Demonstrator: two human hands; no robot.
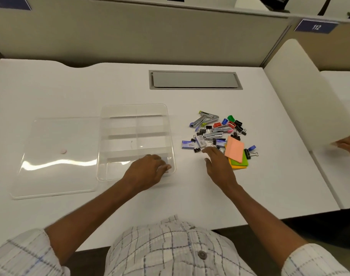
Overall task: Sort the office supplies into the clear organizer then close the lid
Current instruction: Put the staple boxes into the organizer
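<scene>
A person in a checked shirt [170, 246] is sitting at a white desk [80, 90] and reaching out with both bare hands. The clear organizer [135, 106] is lying open and empty just left of the desk's centre, with its divided compartments showing. Its clear lid [54, 172] is lying flat on the desk against its left side. The left hand [148, 169] is resting over the organizer's near right corner, its fingers bent and their tips at the right wall; whether it is actually gripping that wall cannot be told. The right hand [218, 162] is stretching toward the pile of office supplies [220, 134], its fingers loosely extended and holding nothing, the fingertips just beside the nearest black binder clips [197, 150]. The pile is sitting to the right of the organizer, apart from it, and is mixing silver staplers [208, 118], small staple boxes [187, 144], coloured sharpeners [231, 118] and a fanned stack of peach, green and yellow sticky notes [235, 150]. A grey hatch [194, 79] is lying set into the desk beyond the pile. At the far right edge, another person's hand [347, 143] is showing at the neighbouring desk.
</scene>
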